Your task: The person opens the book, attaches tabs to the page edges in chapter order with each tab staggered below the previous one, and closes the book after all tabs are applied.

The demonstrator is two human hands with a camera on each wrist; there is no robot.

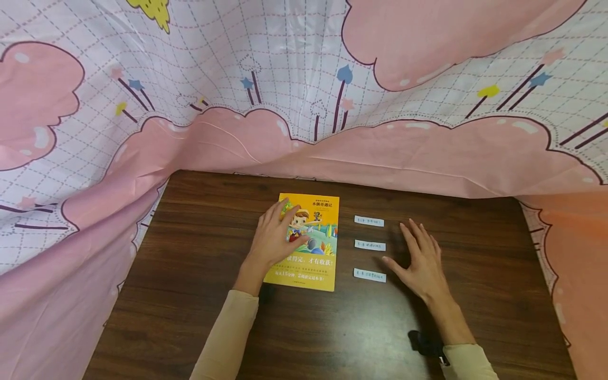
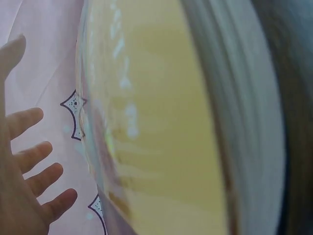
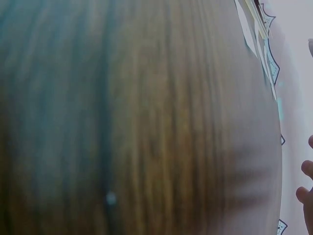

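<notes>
A yellow book (image 1: 311, 272) with a cartoon figure on its cover lies face up near the middle of the table. My left hand (image 1: 273, 237) is over the book's left side, fingers spread, covering part of the picture. In the left wrist view the hand (image 2: 29, 171) appears beside the large yellow cover (image 2: 156, 98), its fingers apart. Three paper strips with handwriting lie in a column right of the book: a top strip (image 1: 369, 221), a middle strip (image 1: 370, 245) and a bottom strip (image 1: 369, 275). My right hand (image 1: 420, 264) hovers right of them with nothing in it, thumb pointing toward the bottom strip.
The dark wooden table (image 1: 190, 253) spreads out under both hands. A patterned pink and white cloth (image 1: 294, 153) hangs along its back and sides. A small black device (image 1: 425, 343) sits at the right wrist.
</notes>
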